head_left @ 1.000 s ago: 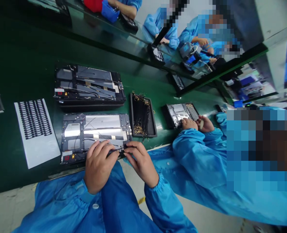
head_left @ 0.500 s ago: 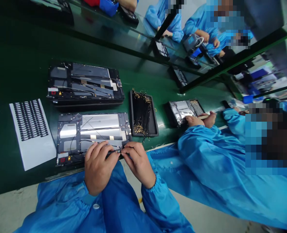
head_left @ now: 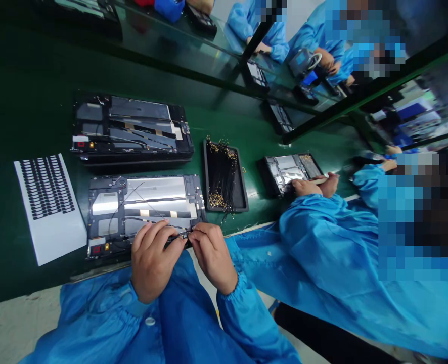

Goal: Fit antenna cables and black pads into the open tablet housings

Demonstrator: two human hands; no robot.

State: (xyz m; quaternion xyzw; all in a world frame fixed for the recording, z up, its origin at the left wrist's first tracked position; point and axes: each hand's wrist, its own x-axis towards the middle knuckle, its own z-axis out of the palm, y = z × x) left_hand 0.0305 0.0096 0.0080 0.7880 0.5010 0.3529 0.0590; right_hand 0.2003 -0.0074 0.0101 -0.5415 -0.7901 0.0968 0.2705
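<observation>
An opened tablet housing (head_left: 155, 189) lies on the green bench in front of me, its silver and grey inner side facing up. At its near right corner, my left hand (head_left: 155, 260) pinches a thin black cable with thumb and forefinger. My right hand (head_left: 213, 258) is closed at the same spot, its fingertips almost touching the left ones, on the cable's end. The fingers hide most of that end. Another thin dark wire (head_left: 112, 217) loops loosely over the housing's left half. Right of the housing, a black tray (head_left: 241, 194) holds many black cables (head_left: 221, 174) with gold-coloured ends.
Behind the housing sits a stack of similar tablet housings (head_left: 133, 156). A white sheet with rows of black stickers (head_left: 59, 235) lies at left. To the right, a co-worker's hands (head_left: 309, 187) work on another housing (head_left: 284, 169). A green shelf frame (head_left: 360, 98) rises behind.
My right hand's fingers have drawn slightly closer together at the housing's corner. My left hand stays nearly in place. The view has shifted slightly.
</observation>
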